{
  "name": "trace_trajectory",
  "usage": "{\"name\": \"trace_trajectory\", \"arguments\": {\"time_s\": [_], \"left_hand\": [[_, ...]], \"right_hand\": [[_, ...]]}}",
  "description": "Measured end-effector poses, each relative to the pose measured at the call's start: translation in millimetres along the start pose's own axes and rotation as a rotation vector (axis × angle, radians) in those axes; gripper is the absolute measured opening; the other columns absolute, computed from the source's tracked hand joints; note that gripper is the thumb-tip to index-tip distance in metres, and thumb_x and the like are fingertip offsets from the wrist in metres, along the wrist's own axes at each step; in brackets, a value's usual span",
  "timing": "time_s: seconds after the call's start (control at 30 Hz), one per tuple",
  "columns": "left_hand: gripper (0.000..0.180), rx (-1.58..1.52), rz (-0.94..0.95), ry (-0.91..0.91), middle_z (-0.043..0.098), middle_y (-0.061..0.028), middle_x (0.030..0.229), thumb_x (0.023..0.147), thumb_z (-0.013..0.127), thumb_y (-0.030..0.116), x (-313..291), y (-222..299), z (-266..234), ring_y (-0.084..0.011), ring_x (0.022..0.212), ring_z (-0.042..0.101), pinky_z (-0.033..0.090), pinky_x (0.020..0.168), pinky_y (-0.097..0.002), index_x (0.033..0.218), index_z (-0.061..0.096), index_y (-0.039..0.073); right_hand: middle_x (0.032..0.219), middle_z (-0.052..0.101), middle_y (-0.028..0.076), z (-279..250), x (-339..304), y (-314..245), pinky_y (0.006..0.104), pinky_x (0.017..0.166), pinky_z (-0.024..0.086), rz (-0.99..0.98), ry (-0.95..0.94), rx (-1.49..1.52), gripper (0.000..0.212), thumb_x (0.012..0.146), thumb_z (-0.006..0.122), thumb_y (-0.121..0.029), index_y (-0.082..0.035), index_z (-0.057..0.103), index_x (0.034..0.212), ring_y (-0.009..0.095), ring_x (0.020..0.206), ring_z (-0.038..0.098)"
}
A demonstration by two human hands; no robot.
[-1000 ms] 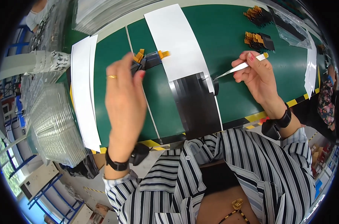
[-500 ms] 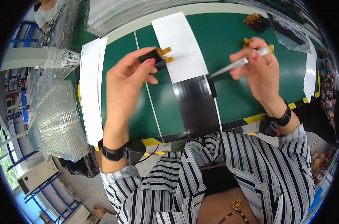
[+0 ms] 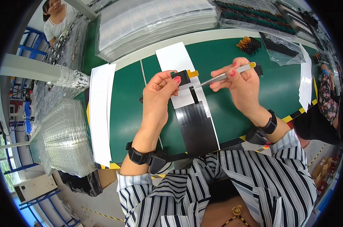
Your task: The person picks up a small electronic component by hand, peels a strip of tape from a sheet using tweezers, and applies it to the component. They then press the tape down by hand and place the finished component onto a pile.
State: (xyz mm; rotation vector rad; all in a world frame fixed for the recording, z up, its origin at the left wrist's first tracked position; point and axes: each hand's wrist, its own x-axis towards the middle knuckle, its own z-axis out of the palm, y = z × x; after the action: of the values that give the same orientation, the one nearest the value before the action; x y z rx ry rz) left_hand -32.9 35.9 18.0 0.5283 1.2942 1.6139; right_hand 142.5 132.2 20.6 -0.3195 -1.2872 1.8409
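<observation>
Left fingers [image 3: 169,87] pinch a black rectangular module [image 3: 181,78], right fingers [image 3: 237,78] pinch silver metal tweezers [image 3: 219,78]; module and narrow black strip [image 3: 194,95] are now closer together.

Black part [image 3: 185,77], one end hidden behind the left hand [image 3: 156,99]

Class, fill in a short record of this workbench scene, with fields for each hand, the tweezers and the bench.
Left hand: holds a small flat black rectangular part with an orange-yellow tab
Right hand: holds slim silver metal tweezers
Tweezer tips: at a narrow black strip; grip unclear
Bench: smooth green top
Middle: glossy black sheet, long white sheet
Far right: cluster of orange-and-black parts
Left side: stacked clear plastic trays
</observation>
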Motion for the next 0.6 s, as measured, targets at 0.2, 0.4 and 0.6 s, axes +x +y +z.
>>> {"name": "trace_trajectory", "arguments": {"time_s": [0.2, 0.4, 0.6], "left_hand": [[0.018, -0.009, 0.005, -0.059, 0.053, 0.0001, 0.070, 0.077, 0.059, 0.003, -3.1, -1.8, 3.4, -0.0073, 0.063, 0.049, 0.039, 0.062, -0.0205, 0.094, 0.056, -0.001], [0.018, -0.005, -0.005, -0.081, 0.053, 0.0004, 0.070, 0.077, 0.059, 0.003, -5.3, -2.2, 3.9, -0.0072, 0.064, 0.048, 0.039, 0.064, -0.0203, 0.094, 0.055, -0.002], [0.018, -0.066, -0.031, -0.010, 0.054, -0.0001, 0.071, 0.077, 0.059, 0.004, -1.4, -1.0, 0.0, -0.0075, 0.065, 0.050, 0.040, 0.064, -0.0205, 0.094, 0.055, -0.001]], "right_hand": [[0.092, 0.057, 0.025, -5.0, 7.6, 4.6, 0.0343, 0.064, 0.053, -0.012, 0.056, -0.016, 0.012, 0.089, 0.045, -0.015, -0.006, 0.038, 0.092, 0.028, 0.072, 0.063], [0.093, 0.057, 0.024, -6.6, 8.0, 6.1, 0.0333, 0.065, 0.053, -0.017, 0.085, -0.018, 0.012, 0.089, 0.045, -0.016, -0.006, 0.038, 0.092, 0.027, 0.072, 0.063], [0.093, 0.057, 0.024, -5.7, 6.3, 2.2, 0.0326, 0.064, 0.052, -0.012, 0.055, 0.024, 0.013, 0.089, 0.045, -0.017, -0.006, 0.038, 0.092, 0.027, 0.072, 0.063]]}}
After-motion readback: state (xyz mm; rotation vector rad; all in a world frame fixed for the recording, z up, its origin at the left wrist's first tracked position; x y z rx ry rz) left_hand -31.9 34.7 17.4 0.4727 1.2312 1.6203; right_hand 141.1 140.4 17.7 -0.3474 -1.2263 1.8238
